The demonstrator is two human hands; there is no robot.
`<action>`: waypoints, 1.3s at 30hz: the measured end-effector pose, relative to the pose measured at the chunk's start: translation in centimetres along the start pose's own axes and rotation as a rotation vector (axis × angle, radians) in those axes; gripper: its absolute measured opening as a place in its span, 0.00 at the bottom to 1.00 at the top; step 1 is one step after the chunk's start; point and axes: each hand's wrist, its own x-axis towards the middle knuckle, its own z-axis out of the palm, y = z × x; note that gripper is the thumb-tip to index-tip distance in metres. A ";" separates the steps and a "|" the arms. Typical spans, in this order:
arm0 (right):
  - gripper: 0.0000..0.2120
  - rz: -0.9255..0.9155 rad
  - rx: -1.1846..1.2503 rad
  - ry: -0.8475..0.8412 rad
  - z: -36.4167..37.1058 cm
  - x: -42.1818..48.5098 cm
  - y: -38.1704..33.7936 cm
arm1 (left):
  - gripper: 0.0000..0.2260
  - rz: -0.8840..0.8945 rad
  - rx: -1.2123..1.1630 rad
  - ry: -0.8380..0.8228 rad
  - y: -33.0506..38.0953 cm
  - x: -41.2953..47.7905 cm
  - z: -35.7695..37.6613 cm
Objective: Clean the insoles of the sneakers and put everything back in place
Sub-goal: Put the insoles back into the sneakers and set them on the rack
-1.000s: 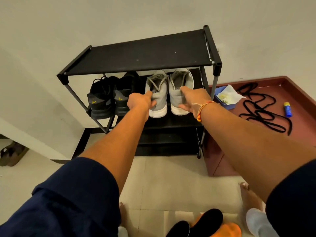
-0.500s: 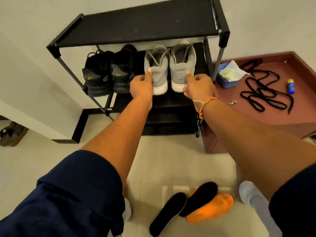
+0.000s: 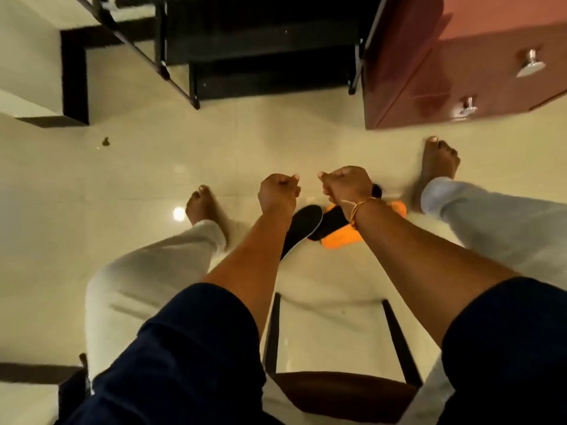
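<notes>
Left hand: The left hand (image 3: pixel 277 191) is seen in the middle of the frame. Its fingers are curled into a fist, and nothing is held in it.
Right hand: The right hand (image 3: pixel 346 184) is seen just to the right of the left one, with a small gap between them. It is also curled into a fist, and nothing is held in it. An orange thread band (image 3: pixel 357 208) is tied on its wrist.
First insole: The black first insole (image 3: pixel 303 225) is laid flat on the floor (image 3: pixel 153 167), just below the left hand in the frame. Part of it is hidden by the left arm. It is not touched by either hand.
Second insole: The black second insole (image 3: pixel 329 220) is laid beside the first one and is mostly hidden under the right wrist.
Orange cloth: An orange cloth (image 3: pixel 340 239) is seen under the second insole, below the right hand in the frame.
Shoe rack: The low shelves of a black shoe rack (image 3: pixel 260 41) are seen at the top of the frame.
Cabinet: A red cabinet (image 3: pixel 429 75) with shiny knobs is seen at the upper right.
Feet: Two bare feet are seen on the floor, one on each side of the hands.
</notes>
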 end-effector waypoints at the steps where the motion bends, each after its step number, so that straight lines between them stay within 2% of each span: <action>1: 0.17 0.058 -0.011 -0.010 0.2 0.7 2.0 | 0.09 -0.039 0.029 -0.013 -1.9 0.2 0.5; 4: 0.16 0.251 0.023 -0.028 1.0 2.4 7.3 | 0.04 -0.159 0.105 -0.045 -7.1 1.4 2.0; 8: 0.06 0.356 0.030 -0.026 2.0 5.0 13.1 | 0.10 -0.251 0.295 -0.110 -12.8 3.5 3.4; 11: 0.05 0.398 -0.025 -0.011 2.9 7.1 15.6 | 0.17 -0.262 0.417 -0.142 -16.1 5.3 3.7; 15: 0.10 0.522 -0.099 -0.054 4.0 10.3 18.1 | 0.25 -0.237 0.660 -0.128 -19.6 8.0 3.9; 19: 0.25 0.614 -0.125 -0.066 5.1 11.3 18.7 | 0.30 -0.250 0.852 -0.114 -21.2 10.1 4.3; 23: 0.25 0.699 0.010 -0.033 6.1 11.9 19.4 | 0.32 -0.228 0.962 -0.141 -22.8 11.1 5.0; 25: 0.31 0.685 0.079 -0.030 6.5 12.1 19.8 | 0.34 -0.209 0.963 -0.124 -23.3 11.3 5.2; 27: 0.38 0.652 0.060 0.021 6.4 14.5 24.2 | 0.33 -0.210 0.957 -0.099 -23.6 11.5 5.2; 28: 0.39 0.646 0.053 0.024 6.4 15.4 26.0 | 0.32 -0.228 0.939 -0.096 -23.7 11.6 5.1; 29: 0.36 0.637 0.063 0.019 6.2 15.3 25.9 | 0.30 -0.250 0.908 -0.105 -23.8 11.7 4.9; 31: 0.27 0.660 0.065 0.000 6.0 12.9 21.3 | 0.24 -0.270 0.821 -0.150 -23.5 11.3 4.0; 34: 0.20 0.643 0.070 -0.080 4.9 11.4 19.0 | 0.17 -0.219 0.686 -0.152 -21.7 9.7 2.4; 37: 0.19 0.561 0.073 -0.090 4.0 9.5 16.5 | 0.15 -0.253 0.483 -0.085 -18.0 7.4 0.9; 39: 0.18 0.496 0.064 -0.037 3.3 7.7 14.2 | 0.15 -0.261 0.342 -0.070 -14.4 5.7 -0.2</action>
